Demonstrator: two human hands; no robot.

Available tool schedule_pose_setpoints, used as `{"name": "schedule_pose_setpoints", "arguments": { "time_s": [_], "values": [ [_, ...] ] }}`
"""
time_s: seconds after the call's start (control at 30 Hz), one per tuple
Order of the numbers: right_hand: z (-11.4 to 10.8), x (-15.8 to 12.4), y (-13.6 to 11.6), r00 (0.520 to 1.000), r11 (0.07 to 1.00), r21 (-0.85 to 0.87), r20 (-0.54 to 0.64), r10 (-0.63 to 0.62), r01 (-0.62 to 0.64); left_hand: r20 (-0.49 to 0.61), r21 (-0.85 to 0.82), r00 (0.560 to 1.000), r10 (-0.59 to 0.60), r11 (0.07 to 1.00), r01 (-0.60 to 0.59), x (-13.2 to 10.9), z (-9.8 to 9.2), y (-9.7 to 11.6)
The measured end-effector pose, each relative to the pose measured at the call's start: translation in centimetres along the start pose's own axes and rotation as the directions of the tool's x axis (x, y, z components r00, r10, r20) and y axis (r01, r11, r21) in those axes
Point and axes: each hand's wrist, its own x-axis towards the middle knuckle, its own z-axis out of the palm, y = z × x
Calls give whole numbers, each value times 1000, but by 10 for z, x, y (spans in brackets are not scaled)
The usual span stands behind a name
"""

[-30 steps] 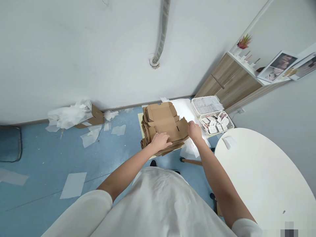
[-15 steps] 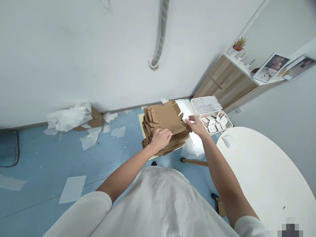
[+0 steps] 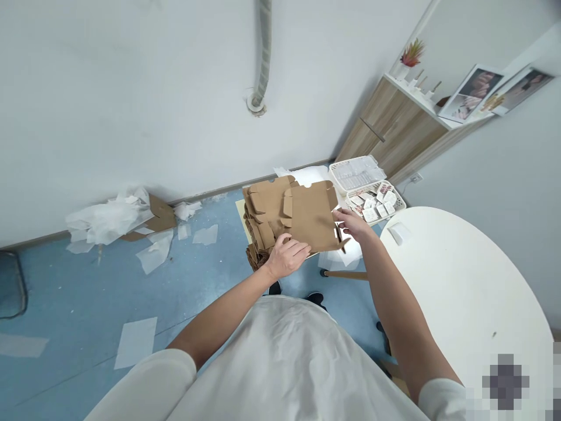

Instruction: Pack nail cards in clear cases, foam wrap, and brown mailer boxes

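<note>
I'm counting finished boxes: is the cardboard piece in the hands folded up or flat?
Flat. The cardboard piece lies as one unfolded sheet, flaps spread, in left hand and right hand.

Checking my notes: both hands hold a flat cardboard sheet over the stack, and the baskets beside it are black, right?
Not quite. The head view shows the baskets are white, not black. The rest holds: the left hand and right hand hold a flat cardboard sheet over the stack.

Left hand (image 3: 287, 258) and right hand (image 3: 356, 224) grip a flat cardboard box blank (image 3: 312, 222) above the stack (image 3: 263, 219)
</note>
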Motion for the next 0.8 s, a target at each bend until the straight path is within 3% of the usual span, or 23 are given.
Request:
{"name": "schedule_pose_setpoints", "arguments": {
  "time_s": [0.1,0.17,0.27,0.37,0.43,0.53,0.67,0.8],
  "values": [
    [-6,-5,12,997,997,53,-64,-51,55,49,-66,998,49,997,-46,3,6,9],
    [-15,-13,17,983,981,127,-133,-129,146,57,-110,998,8,994,-2,8,9,14],
    [-41,-29,27,963,957,183,-194,-187,223,25,-148,979,-202,968,204,21,16,20],
    [-74,-50,44,942,940,213,-264,-207,266,27,-218,893,-448,870,443,38,30,27],
    [-96,-67,58,922,931,222,-328,-208,289,109,-325,850,-516,790,521,49,43,37],
    [-126,-94,85,884,924,221,-425,-196,311,293,-475,827,-481,677,562,65,69,61],
    [-165,-129,131,831,934,211,-539,-136,289,477,-520,761,-440,557,648,88,111,99],
    [-199,-162,186,791,942,246,-611,-32,228,589,-508,729,-348,542,670,108,153,136]
  ]
}}
